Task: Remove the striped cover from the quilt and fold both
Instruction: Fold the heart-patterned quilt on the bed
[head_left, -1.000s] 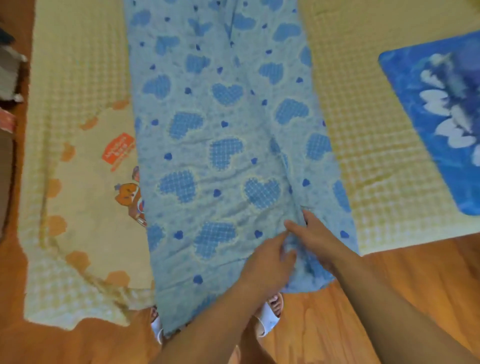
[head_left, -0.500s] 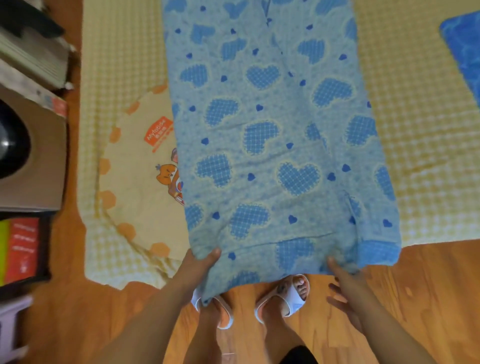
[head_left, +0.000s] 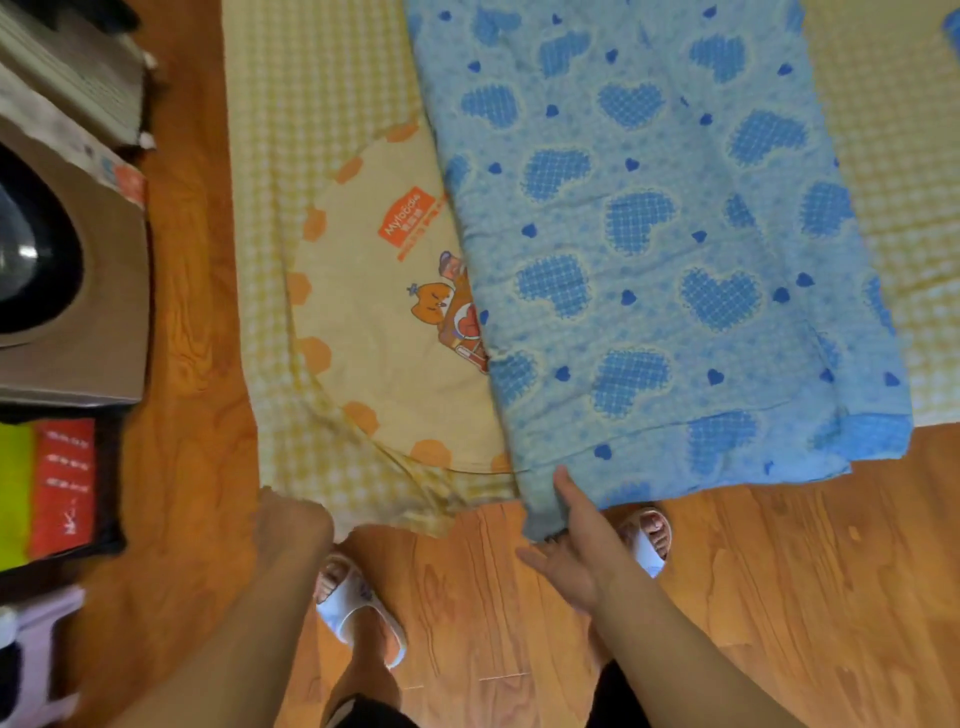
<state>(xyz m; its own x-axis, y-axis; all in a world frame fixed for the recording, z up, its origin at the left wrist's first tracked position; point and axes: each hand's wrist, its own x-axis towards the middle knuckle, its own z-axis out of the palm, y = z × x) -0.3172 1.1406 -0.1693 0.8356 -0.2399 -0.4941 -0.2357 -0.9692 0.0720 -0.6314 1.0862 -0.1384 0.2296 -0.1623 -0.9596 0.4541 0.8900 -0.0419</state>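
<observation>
Nearest the blue heart-print quilt, at its near left corner, the right hand lies with fingers spread, thumb on the corner's edge. Left of the quilt, the left hand grips the yellow checked cover, which lies beneath the quilt.

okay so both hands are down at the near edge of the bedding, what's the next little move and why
Probably lift the yellow checked sheet corner that the left hand grips. The right hand only touches the blue heart quilt's near corner, so it can steady it.
</observation>
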